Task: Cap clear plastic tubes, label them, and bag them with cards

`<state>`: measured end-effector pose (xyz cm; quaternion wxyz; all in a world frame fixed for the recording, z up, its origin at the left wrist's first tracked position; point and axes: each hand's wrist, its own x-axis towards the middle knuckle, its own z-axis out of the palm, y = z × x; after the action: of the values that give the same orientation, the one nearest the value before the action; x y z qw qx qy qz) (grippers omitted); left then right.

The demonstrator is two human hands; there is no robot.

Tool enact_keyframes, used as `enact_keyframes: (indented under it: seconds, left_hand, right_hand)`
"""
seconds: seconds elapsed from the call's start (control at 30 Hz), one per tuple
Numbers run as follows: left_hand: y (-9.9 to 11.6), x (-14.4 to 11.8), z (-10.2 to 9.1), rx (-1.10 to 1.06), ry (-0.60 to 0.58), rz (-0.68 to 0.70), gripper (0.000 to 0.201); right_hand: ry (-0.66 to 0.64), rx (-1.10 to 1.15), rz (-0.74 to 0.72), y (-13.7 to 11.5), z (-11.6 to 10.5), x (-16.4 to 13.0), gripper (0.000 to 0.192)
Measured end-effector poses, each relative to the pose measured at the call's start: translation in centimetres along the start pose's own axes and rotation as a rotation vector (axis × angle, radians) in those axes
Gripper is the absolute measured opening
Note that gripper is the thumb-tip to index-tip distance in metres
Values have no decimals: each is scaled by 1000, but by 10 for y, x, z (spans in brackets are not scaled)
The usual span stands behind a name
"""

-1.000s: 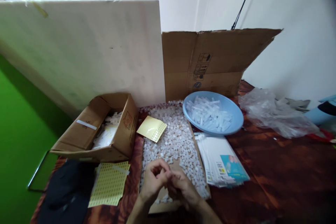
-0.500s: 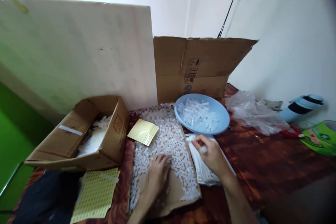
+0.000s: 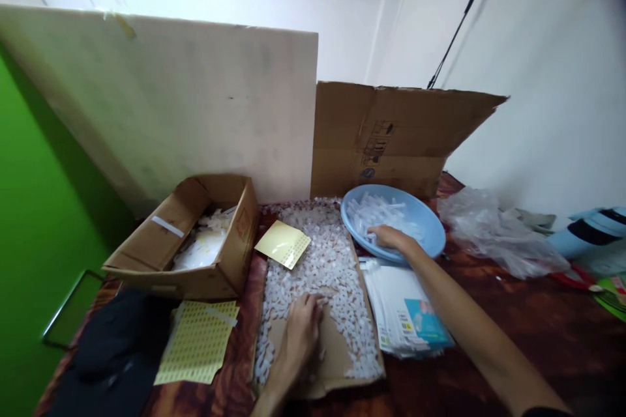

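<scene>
While the left hand [image 3: 302, 332] rests flat: palm down on the white pieces [image 3: 323, 267], gripping nothing.
Right hand [image 3: 388, 236]: has just reached into the blue basin [image 3: 430, 234] (grip unclear), touching clear tubes [image 3: 379, 212].
Table [image 3: 513, 319]: printed packets [image 3: 408, 313] beside.

A flattened cardboard sheet [image 3: 342, 374] lies at the middle of the table [image 3: 513, 332], with a heap of small plastic pieces [image 3: 323, 267] on it. The left hand [image 3: 300, 332] rests on that heap. Right of the sheet lies a stack of printed cards [image 3: 405, 306]; behind the stack stands a basin [image 3: 430, 228] holding plastic tubes [image 3: 376, 212], with the right hand [image 3: 388, 236] inside it. Left of the sheet stands an open carton [image 3: 190, 238], and before it a sticker sheet [image 3: 198, 342].
</scene>
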<state>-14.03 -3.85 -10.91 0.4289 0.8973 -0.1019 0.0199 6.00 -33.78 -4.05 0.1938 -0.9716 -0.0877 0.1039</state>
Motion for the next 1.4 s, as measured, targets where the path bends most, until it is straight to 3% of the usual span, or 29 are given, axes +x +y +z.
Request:
enact_keyframes:
  seconds: [0.1, 0.2, 0.3, 0.33, 0.37, 0.47, 0.53, 0.6, 0.7, 0.87, 1.0, 1.13, 1.4]
  left_hand:
    - [7, -2, -13, -207, 79, -17, 25]
    - [11, 1, -27, -404, 132, -68, 19]
    - [14, 6, -37, -599, 180, -84, 16]
    - [16, 7, -40, -649, 191, -90, 15]
    - [19, 8, -42, -688, 196, -102, 15]
    - [29, 10, -47, -742, 208, -157, 15]
    - [36, 9, -50, -738, 221, -166, 15]
    - [42, 8, -53, -712, 251, -148, 13]
    - [47, 6, -62, -671, 299, -173, 9]
    - [48, 4, -73, -633, 272, -237, 16]
    - [53, 9, -67, -605, 318, -204, 11]
    - [66, 23, -55, -719, 259, -187, 10]
    - [108, 60, -52, -836, 112, -103, 10]
  right_hand:
    - [100, 28, -9, 3, -8, -9, 8]
    - [260, 78, -43, -5, -18, -33, 20]
    - [447, 216, -85, -39, -12, -75, 17]
    - [578, 417, -107, -57, -4, -91, 20]
    - [605, 635, -135, -76, 7, -108, 26]
    - [485, 1166, -134, -135, 48, -147, 37]
    - [461, 1345, -104, -163, 72, -159, 49]
    - [425, 1446, -101, -177, 88, -160, 40]
    - [355, 1528, -139, -179, 100, -156, 21]
    - [291, 1517, -193, -177, 104, -156, 20]
    - [433, 1437, -176, -176, 108, -161, 17]
    - [589, 1369, -181, -166, 107, -164, 15]
    - [763, 1357, -305, -155, 64, -168, 13]
